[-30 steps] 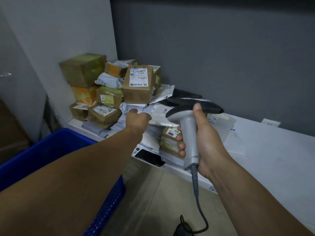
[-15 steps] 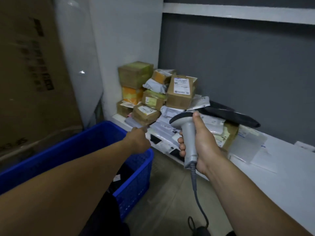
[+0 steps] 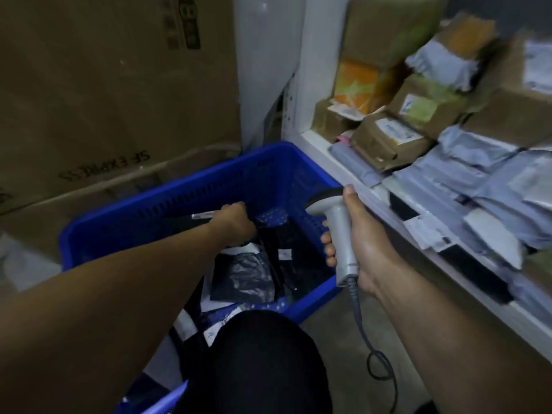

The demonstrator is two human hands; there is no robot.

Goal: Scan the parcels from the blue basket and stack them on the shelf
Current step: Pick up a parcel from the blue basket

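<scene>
1. My left hand (image 3: 231, 224) is down inside the blue basket (image 3: 185, 186) now. A moment ago it was a fist up by the basket's far rim, close to the shelf (image 3: 312, 141).
2. Its fingers curl round the top edge of a black parcel (image 3: 182, 227) that stands near the basket's far wall.
3. More black bags (image 3: 245, 276) lie flat on the basket floor, nearer to me.
4. My right hand (image 3: 367, 252) still grips the grey scanner (image 3: 340, 231) by its handle, with my thumb on top.
5. Before, the scanner was up in front of the pile. Now it hangs over the right side of the basket, just beside the shelf edge.
6. The pile of parcels (image 3: 388, 141), brown boxes and grey bags, lies on the shelf as before.
7. The scanner's cable (image 3: 360, 319) hangs down past my black knee (image 3: 260, 363).
</scene>
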